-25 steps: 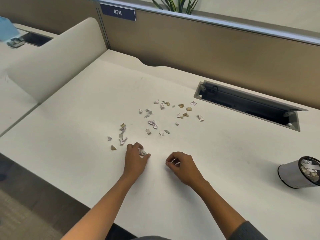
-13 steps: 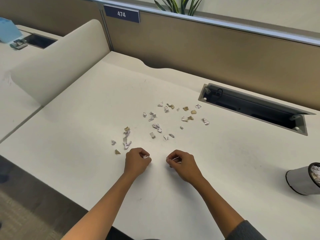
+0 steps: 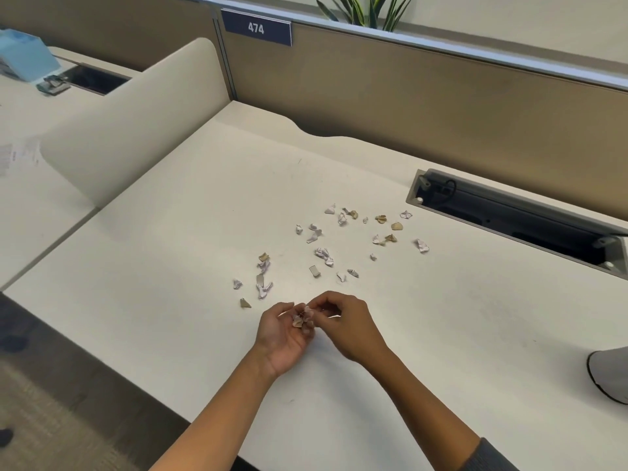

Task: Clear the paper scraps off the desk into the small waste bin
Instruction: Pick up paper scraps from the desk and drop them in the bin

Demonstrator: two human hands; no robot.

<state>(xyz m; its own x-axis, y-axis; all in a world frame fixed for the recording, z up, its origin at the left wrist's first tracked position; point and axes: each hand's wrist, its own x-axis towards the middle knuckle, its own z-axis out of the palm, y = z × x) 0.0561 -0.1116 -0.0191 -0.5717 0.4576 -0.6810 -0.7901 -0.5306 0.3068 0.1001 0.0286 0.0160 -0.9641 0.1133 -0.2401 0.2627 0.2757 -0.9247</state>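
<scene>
Hands [image 3: 317,322] meeting over desk [image 3: 170,266], pinching paper scraps [image 3: 301,319]

Bright, even overhead light leaves only soft, faint shadows on the table [image 3: 170,283], with motion blur and wide-angle bending toward the edges.

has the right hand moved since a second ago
Yes. The right hand has shifted left across the desk to meet the left hand, judged against the tan scrap; both now pinch gathered scraps.

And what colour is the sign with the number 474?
The sign is dark navy blue with white digits, seen in the head view.
</scene>
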